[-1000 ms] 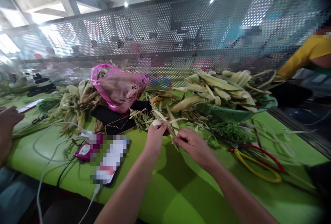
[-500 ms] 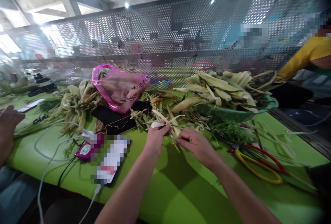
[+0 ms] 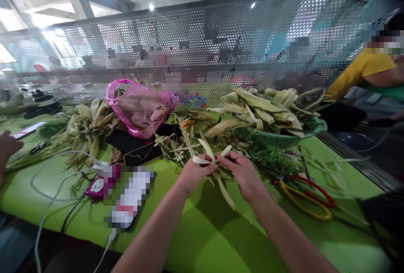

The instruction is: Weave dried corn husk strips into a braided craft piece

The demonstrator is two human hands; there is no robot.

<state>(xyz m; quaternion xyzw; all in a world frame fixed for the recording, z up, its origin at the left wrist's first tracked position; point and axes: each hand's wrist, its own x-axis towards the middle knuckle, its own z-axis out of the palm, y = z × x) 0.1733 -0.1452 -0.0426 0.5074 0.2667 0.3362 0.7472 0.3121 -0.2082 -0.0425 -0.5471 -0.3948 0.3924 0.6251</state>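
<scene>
Pale corn husk strips [image 3: 224, 189] cross one another between my two hands, above the green table. My left hand [image 3: 198, 172] pinches them near the crossing point, thumb on top. From the other side, my right hand [image 3: 241, 171] is closed with thumb and fingertips on the same strips. One strip hangs down toward the table and others stick up and outward. Behind my hands lies a heap of husk scraps [image 3: 172, 144]. To the right are large scissors [image 3: 304, 201] with one yellow and one red handle loop.
A green basket [image 3: 277, 139] heaped with dry husks [image 3: 268, 104] stands at the back right. A pink plastic bag [image 3: 142, 109], a charging phone [image 3: 132, 199] and a purple power bank [image 3: 102, 184] with white cables lie left. Another person's hand [image 3: 9, 149] shows at the left edge.
My right hand has moved up and turned, gripping nearer the strips' crossing point. The strips have turned, and one now hangs lower between my hands. The view has shifted slightly.
</scene>
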